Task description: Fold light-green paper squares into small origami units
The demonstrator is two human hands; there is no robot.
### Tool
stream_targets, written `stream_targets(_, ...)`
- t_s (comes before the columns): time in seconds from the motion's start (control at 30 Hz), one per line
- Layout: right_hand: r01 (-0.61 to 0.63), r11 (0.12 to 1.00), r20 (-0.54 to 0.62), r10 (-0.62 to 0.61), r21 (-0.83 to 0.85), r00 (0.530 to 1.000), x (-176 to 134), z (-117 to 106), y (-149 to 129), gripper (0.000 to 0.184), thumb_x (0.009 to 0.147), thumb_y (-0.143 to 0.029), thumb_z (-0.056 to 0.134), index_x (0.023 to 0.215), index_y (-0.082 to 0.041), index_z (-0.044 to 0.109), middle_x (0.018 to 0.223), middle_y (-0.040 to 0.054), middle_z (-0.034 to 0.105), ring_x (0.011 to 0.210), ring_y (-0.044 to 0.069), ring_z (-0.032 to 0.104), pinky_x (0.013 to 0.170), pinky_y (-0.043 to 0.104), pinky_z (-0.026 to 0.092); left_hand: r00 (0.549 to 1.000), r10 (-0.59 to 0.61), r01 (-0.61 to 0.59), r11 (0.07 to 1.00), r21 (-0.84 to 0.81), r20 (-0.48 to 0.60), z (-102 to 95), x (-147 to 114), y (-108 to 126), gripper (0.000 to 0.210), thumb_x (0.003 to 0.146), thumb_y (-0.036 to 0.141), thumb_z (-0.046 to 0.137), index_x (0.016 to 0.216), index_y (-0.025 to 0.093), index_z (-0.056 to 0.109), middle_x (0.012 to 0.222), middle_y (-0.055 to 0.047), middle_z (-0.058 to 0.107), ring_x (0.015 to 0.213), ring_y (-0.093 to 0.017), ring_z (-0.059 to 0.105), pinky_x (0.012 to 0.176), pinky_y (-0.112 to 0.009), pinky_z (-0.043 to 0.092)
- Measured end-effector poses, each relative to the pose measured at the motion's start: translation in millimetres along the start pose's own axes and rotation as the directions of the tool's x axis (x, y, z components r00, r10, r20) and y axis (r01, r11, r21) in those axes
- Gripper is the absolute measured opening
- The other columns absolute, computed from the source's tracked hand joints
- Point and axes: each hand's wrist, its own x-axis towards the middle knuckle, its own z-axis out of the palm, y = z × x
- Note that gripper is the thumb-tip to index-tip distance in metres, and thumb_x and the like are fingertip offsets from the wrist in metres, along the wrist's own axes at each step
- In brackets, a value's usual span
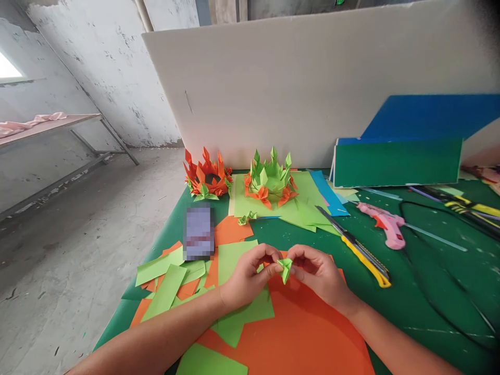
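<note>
Between my two hands is a small folded green paper piece [285, 270], held above a large orange sheet [297, 333]. My left hand [250, 273] pinches its left side between thumb and fingertips. On the opposite side, my right hand [321, 273] grips it the same way. Green paper sheets [250, 312] lie under and beside my left hand. Farther back stand an orange folded-paper crown [205, 179] with green trim and a green paper crown [271, 177] with orange flowers. A small green folded paper piece [247, 219] rests in front of them.
Right of my hands lie a yellow utility knife [363, 258] and a pink glue gun [385, 224] with a black cord. A phone-like, blurred rectangle [198, 232] sits on paper scraps at left. Behind stand a green board [398, 164] and a tall white panel [273, 88].
</note>
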Motion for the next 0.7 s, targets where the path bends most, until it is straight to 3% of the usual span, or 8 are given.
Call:
stream_targets(0.07,-0.037,0.999,0.004,0.037,0.007,0.999,1.7,0.1,0.9,0.009,0.087,-0.029,0.065,0.084,-0.021,0.060,0.076,-0.0006,0.053,0.067,0.012,0.051,0.060,0.024,0.045,0.997,-0.080,0.079,0.994,-0.078,-0.009,1.6,0.6,-0.4,0.017,0.088,0.033,0.060,0.083,0.019,0.054,0.084,-0.002,0.059,0.078,-0.013,0.056,0.073,-0.028,0.046)
stream_targets(0.27,0.046,0.998,-0.062,-0.048,-0.035,0.997,2.5,1.4,-1.0,0.010,0.086,-0.028,0.066,0.081,-0.022,0.061,0.081,0.0000,0.052,0.076,0.014,0.053,0.069,0.025,0.046,0.967,-0.255,0.237,0.933,-0.270,-0.032,4.2,4.3,1.4,0.027,0.080,0.041,0.069,0.083,0.017,0.058,0.077,0.000,0.058,0.072,-0.012,0.054,0.069,-0.026,0.042)
stream_targets(0.47,-0.074,0.997,-0.080,0.075,0.017,0.994,2.0,0.6,0.0,0.012,0.085,-0.031,0.068,0.082,-0.021,0.062,0.077,-0.0002,0.057,0.071,0.013,0.054,0.063,0.023,0.046,0.926,-0.376,0.367,0.863,-0.347,0.043,0.4,6.9,5.5,0.029,0.073,0.040,0.076,0.085,0.015,0.065,0.077,-0.001,0.063,0.069,-0.011,0.055,0.069,-0.025,0.043)
stream_targets(0.57,-0.114,0.993,-0.064,0.116,0.036,0.991,3.2,-0.2,0.8,0.013,0.083,-0.033,0.069,0.083,-0.020,0.065,0.077,0.0004,0.060,0.071,0.013,0.056,0.064,0.024,0.047,0.922,-0.387,0.356,0.851,-0.388,-0.003,0.6,6.4,6.2,0.027,0.072,0.036,0.078,0.079,0.014,0.063,0.078,-0.001,0.066,0.071,-0.011,0.058,0.071,-0.025,0.045)
stream_targets(0.7,-0.125,0.990,-0.050,0.128,0.059,0.991,4.0,-1.4,4.0,0.015,0.082,-0.034,0.070,0.084,-0.020,0.065,0.080,0.0012,0.061,0.074,0.014,0.056,0.066,0.025,0.047,0.949,-0.305,0.256,0.896,-0.362,-0.083,3.8,5.5,4.8,0.024,0.071,0.032,0.079,0.076,0.015,0.063,0.084,-0.003,0.068,0.076,-0.012,0.061,0.073,-0.026,0.048)
